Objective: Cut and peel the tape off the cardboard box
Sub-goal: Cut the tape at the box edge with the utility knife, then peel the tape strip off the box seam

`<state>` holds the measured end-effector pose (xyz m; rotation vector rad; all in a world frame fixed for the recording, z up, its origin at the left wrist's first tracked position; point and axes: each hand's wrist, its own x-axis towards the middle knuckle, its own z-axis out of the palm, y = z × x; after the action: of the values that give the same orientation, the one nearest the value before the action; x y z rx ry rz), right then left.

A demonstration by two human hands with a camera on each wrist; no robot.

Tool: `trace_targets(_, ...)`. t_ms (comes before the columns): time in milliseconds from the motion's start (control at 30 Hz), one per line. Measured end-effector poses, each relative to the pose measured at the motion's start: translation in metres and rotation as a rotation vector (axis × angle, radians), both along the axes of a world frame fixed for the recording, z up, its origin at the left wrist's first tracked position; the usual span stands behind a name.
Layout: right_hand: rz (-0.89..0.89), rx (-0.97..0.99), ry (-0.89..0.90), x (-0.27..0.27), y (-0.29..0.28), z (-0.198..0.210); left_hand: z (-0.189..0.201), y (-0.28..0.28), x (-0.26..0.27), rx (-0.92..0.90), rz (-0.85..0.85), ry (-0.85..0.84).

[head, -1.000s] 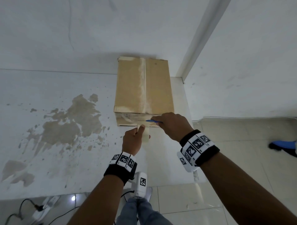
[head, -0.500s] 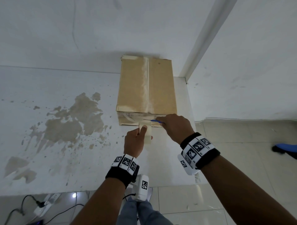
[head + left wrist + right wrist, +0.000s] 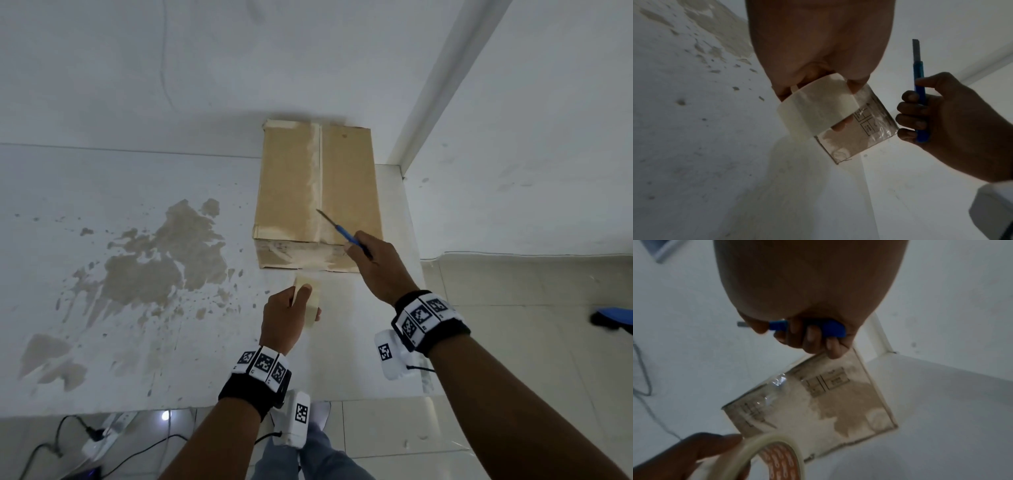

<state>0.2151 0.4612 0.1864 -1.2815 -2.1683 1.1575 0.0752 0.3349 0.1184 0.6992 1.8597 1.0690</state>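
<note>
A brown cardboard box (image 3: 346, 185) lies on the white table, with clear tape (image 3: 313, 178) along its top seam and over its near end (image 3: 818, 402). My right hand (image 3: 376, 263) grips a blue utility knife (image 3: 342, 234); its blade points up over the near part of the seam. My left hand (image 3: 284, 318) holds a roll of clear tape (image 3: 308, 301) a little in front of the box's near end. In the left wrist view the tape roll (image 3: 818, 107) hangs from my fingers, with the knife (image 3: 919, 91) upright to its right.
The white table (image 3: 137, 274) carries a large brown stain (image 3: 161, 260) to the left of the box. A white wall and corner post (image 3: 438, 85) stand behind. Cables and a power strip (image 3: 102, 435) lie on the tiled floor below; a blue shoe (image 3: 613, 317) shows at far right.
My right hand has lifted the knife from the box's near end; the blade now points up over the top seam. My left hand has drawn the tape roll back from the box.
</note>
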Motion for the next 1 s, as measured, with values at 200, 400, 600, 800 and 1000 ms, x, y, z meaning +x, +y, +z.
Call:
trace_targets(200, -0.258, -0.146, 0.246, 0.045, -0.046, -0.05, -0.007, -0.015, 0.001, 0.03, -0.019, 0.025)
trace_targets(400, -0.541, -0.47, 0.358, 0.075, -0.093, -0.096, -0.014, -0.014, 0.004, 0.009, -0.037, 0.014)
trace_targets(600, -0.663, -0.673, 0.388, 0.08, -0.103, -0.106, -0.009, -0.003, 0.01, 0.012, -0.065, 0.019)
trace_targets(800, -0.638, -0.59, 0.163, 0.087, -0.091, -0.117, -0.008, 0.002, 0.013, 0.026, -0.091, 0.028)
trace_targets(1000, -0.606, -0.345, -0.191, 0.11, -0.087, -0.135, -0.012, 0.002, 0.015, 0.027, -0.111, 0.035)
